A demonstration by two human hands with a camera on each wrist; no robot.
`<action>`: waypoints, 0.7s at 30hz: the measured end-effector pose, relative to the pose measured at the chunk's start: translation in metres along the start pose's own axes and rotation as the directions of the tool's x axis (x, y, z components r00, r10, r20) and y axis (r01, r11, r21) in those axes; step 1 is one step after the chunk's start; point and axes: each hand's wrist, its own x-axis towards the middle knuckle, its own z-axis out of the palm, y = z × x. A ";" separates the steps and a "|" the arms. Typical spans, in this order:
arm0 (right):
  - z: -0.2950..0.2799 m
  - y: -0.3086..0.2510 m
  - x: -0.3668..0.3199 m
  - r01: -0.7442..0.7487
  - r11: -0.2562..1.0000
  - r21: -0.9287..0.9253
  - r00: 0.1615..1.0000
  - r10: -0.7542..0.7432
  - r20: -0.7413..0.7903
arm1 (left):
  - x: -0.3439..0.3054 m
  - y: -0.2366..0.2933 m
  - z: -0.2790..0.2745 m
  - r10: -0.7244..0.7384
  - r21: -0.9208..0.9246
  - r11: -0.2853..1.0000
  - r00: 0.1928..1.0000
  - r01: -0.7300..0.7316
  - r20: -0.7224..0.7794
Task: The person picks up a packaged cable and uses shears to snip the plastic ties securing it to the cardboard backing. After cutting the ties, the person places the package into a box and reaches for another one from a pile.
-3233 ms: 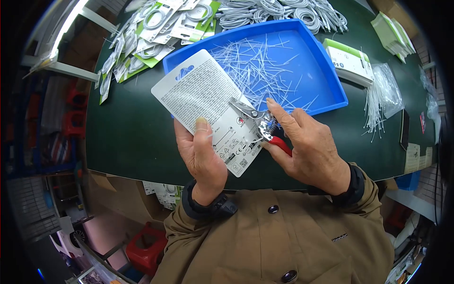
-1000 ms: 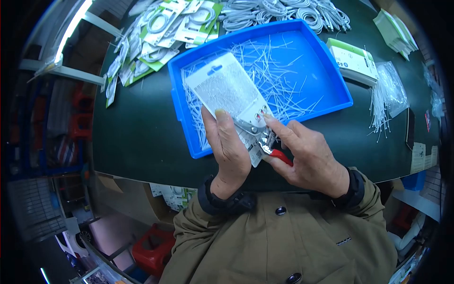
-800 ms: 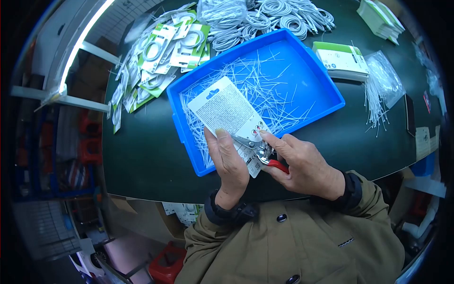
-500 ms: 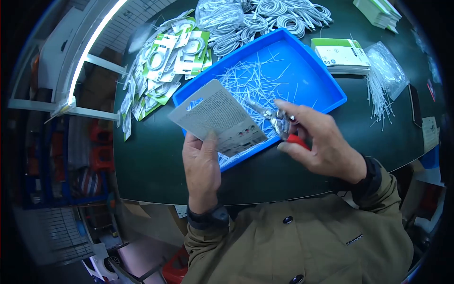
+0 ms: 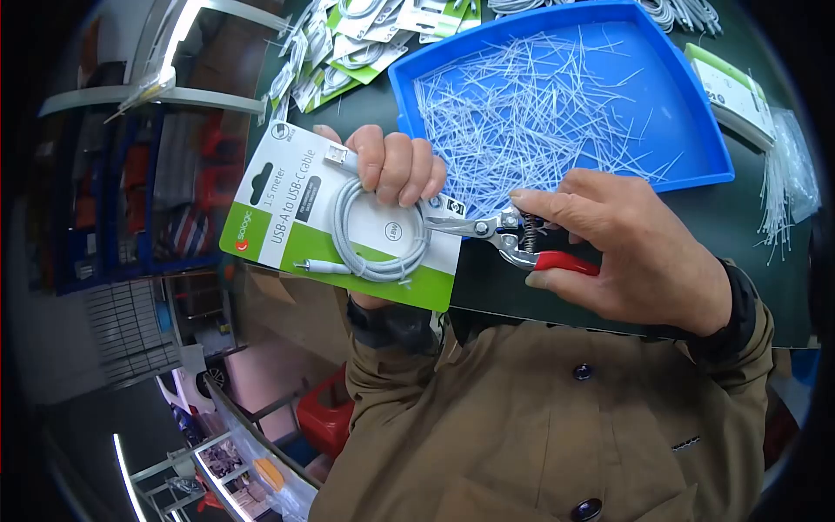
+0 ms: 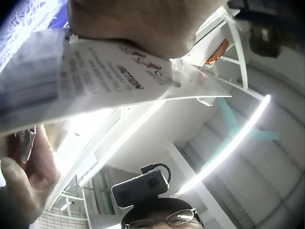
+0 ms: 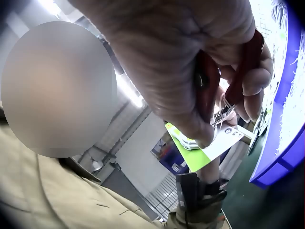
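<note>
The left hand [image 5: 396,165] grips the top edge of a white and green card [image 5: 291,204], its fingers curled over the front, which faces up. A coiled grey cable [image 5: 380,261] is fastened on that card, with a USB plug near the fingers and short tie ends at the coil's lower edge. Red-handled cutters [image 5: 522,239] are held in the right hand [image 5: 639,244]; their jaws lie at the coil's right side. In the left wrist view the card's printed back [image 6: 95,76] shows below the left hand [image 6: 138,24]. The right wrist view shows the right hand [image 7: 181,62] round both red handles.
A blue tray [image 5: 696,104] of loose white tie strips lies beyond the hands. Carded cables [image 5: 365,43] are heaped at the back left of the dark green table [image 5: 513,296]. To the right are a stack of cards [image 5: 731,96], a plastic bag [image 5: 791,157] and a bundle of ties [image 5: 774,200].
The card has turned over from its printed back to the cable side and moved left, nearer the camera. The left fingers now curl over its front, and the cutters have come against the coil.
</note>
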 end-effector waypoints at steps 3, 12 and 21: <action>0.002 -0.001 -0.002 -0.006 1.000 0.019 0.999 0.006 0.040 | 0.001 0.004 -0.003 -0.006 0.116 0.993 0.997 -0.003 0.074; -0.002 -0.005 -0.005 -0.082 0.979 0.186 0.984 0.050 0.171 | 0.010 0.037 -0.009 0.071 0.532 0.797 0.919 -0.287 0.389; 0.002 -0.008 -0.006 -0.100 0.974 0.205 0.982 0.064 0.177 | 0.012 0.050 -0.006 -0.048 0.575 0.770 0.872 -0.278 0.487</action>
